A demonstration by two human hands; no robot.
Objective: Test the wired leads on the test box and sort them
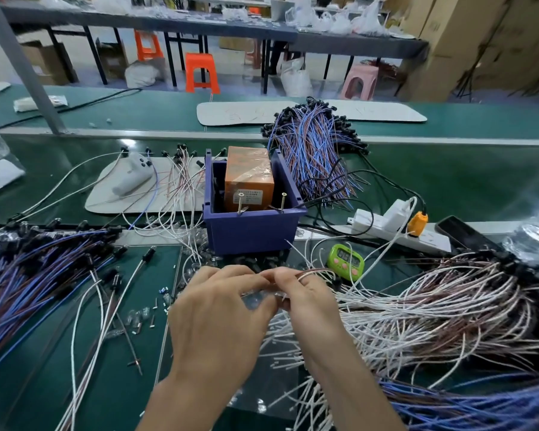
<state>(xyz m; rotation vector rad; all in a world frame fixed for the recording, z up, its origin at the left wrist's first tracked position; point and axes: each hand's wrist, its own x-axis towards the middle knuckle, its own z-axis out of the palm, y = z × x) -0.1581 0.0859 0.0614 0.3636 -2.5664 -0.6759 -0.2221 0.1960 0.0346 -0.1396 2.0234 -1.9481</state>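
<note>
Place: a factory assembly workshop.
Benches: a long green work table, with another long table behind it.
Stock: heaps of wired leads in blue, brown and white.
Gear: test box in a blue bin, power strip, timer.
Surroundings: plastic stools, stacked cardboard boxes.

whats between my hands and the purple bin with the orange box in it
In the head view, a heap of black caps and clear bulbs lies between the purple bin and the left hand and right hand, which together pinch a lead.
</note>
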